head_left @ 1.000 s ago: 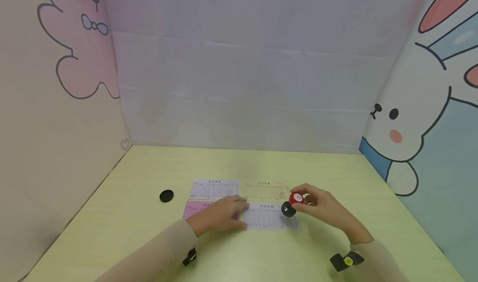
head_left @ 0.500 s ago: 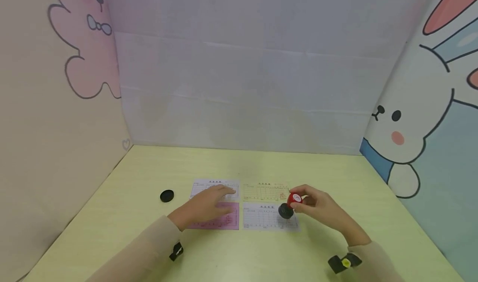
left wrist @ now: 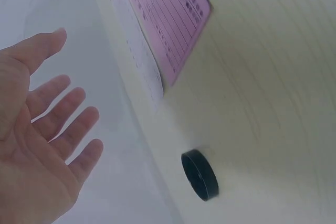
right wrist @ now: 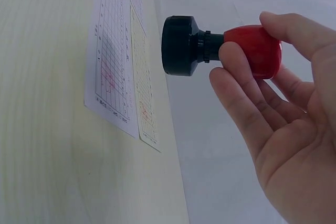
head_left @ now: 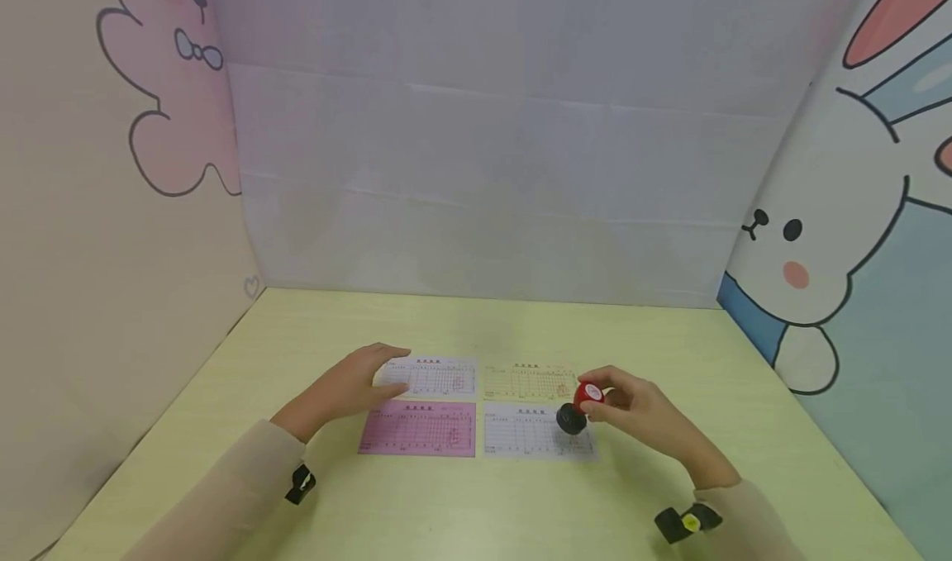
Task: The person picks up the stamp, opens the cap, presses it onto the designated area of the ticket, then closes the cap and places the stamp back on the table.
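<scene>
My right hand pinches the red handle of a round stamp between thumb and fingers. The stamp's black base hangs over the right end of the front white form, raised off it in the right wrist view. Red stamp marks show on that form. My left hand hovers with fingers loosely spread and nothing in them, at the left end of the back white form. Under it lies a round black cap, hidden in the head view.
A pink form lies front left and a yellow form back right, both with red marks. The forms sit in two rows on the pale wooden table. Fabric walls with cartoon rabbits enclose its sides and back.
My left hand has lifted off the front forms and moved left, baring the pink form and now covering the black cap. The right hand with the stamp has stayed nearly in place.
</scene>
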Demonstrator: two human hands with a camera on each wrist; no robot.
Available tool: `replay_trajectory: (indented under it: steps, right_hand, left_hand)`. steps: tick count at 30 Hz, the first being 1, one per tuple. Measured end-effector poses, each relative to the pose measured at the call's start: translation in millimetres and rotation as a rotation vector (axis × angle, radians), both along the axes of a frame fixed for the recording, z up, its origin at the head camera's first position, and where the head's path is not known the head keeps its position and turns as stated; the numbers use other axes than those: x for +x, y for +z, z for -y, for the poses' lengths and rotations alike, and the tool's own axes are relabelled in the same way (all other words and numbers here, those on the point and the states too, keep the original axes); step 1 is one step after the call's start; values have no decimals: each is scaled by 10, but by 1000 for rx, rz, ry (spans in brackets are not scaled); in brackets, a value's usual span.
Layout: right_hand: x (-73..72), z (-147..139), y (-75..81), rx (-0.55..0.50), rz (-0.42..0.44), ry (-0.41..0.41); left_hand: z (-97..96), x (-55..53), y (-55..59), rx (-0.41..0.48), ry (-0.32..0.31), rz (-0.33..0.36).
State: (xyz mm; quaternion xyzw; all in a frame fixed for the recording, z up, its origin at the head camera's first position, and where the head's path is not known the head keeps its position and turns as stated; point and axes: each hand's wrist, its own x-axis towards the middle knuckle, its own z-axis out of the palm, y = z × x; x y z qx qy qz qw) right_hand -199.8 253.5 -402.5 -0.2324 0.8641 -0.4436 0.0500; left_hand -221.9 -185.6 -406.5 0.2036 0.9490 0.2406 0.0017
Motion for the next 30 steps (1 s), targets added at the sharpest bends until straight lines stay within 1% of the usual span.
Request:
replay_trajectory:
  steps: [4, 7, 10, 14, 17, 22, 24, 30]
  right_hand:
    - [5, -3, 4, -2, 4, -5]
    - [8, -6, 9, 1, 7, -10]
    - [13, -11, 16, 5, 9, -13]
    - [18, -17, 21, 4, 13, -12]
    - [17, -23, 15, 2, 15, -10]
    - [11, -35, 3, 6, 23, -13]
    - [11, -38, 0, 9, 26, -16]
    - [13, -48, -7, 7, 28, -20]
  left_hand:
    - [195, -29, 0, -8, 13, -28]
    - [307, -52, -2, -16, 25, -38]
    - [385, -72, -14, -18, 47, -22]
    - [473, -92, -45, -28, 50, -12]
    - [545, -107, -93, -35, 50, -4]
    - [669, -138, -189, -29, 76, 45]
    - [710, -142, -211, -28, 89, 62]
    - [807, -128, -241, -55, 109, 73]
